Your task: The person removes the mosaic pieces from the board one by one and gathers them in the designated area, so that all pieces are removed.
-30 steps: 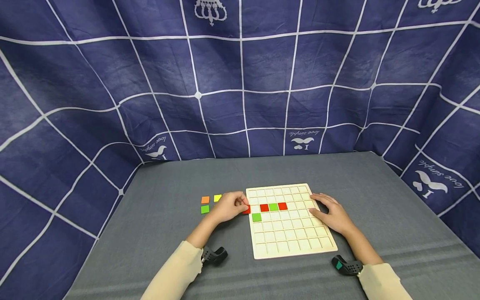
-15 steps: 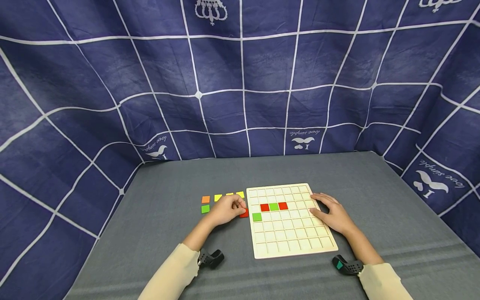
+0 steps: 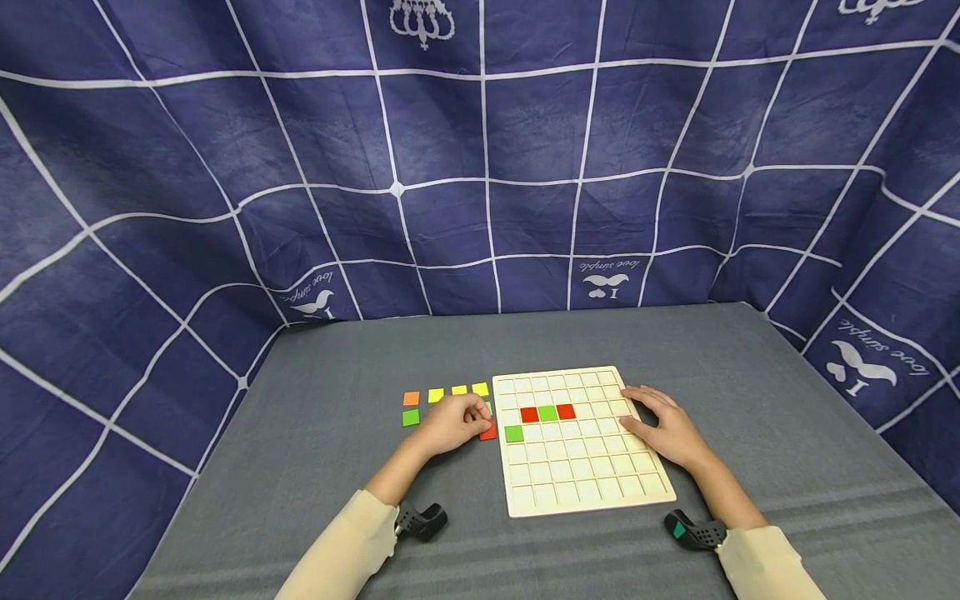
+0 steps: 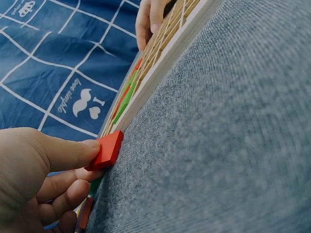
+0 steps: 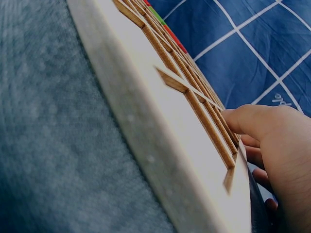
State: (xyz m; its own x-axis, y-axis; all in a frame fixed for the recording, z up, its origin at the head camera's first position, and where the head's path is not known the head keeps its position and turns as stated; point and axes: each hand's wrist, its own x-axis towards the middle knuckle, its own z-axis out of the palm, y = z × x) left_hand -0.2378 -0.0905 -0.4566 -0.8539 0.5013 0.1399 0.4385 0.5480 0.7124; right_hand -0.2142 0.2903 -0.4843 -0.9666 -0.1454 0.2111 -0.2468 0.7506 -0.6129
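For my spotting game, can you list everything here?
curtain: at least one, navy and white, behind
table: one, grey, underneath
board: one, pale wood, on the table
red tiles: at least three, red, two on board, one left of it
green tiles: at least four, green, two on board, two left of it
yellow tiles: at least three, yellow, left of board
orange tile: at least one, orange, left of board
wrist straps: two, black, on wrists
sleeves: two, cream, bottom edge
left hand: one, pinching a red tile
right hand: one, on the board's right edge
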